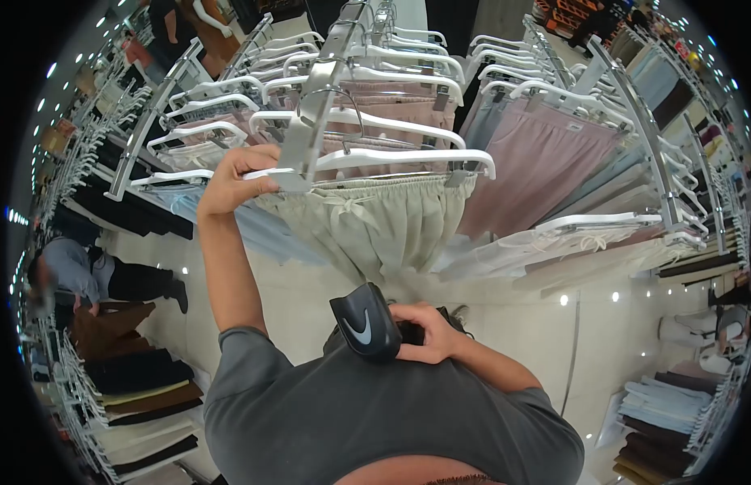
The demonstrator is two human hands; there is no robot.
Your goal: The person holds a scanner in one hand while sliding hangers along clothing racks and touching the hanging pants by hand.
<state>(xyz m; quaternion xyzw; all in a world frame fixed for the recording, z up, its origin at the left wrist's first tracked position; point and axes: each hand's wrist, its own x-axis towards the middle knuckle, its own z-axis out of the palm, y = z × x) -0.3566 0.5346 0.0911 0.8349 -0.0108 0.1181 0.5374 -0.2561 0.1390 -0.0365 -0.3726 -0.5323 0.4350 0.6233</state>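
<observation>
My left hand (234, 182) is closed round the left end of a white hanger (408, 159) at the front of the middle rail. From this hanger's clips hang pale green pants (375, 218) with a gathered elastic waist and a tied bow. Behind them on the same rail are more white hangers with pink garments (399, 109). My right hand (430, 333) is low, close to my body, with its fingers curled round a black object (367, 323) bearing a grey curved mark. What kind of object this is, I cannot make out.
Metal rails with hung clothes stand on both sides, including pink pants (545, 153) on the right rack. A person (84, 271) in a light blue top bends over brown garments at the left. Folded clothes (666, 404) lie at the lower right. The floor (521, 339) is glossy tile.
</observation>
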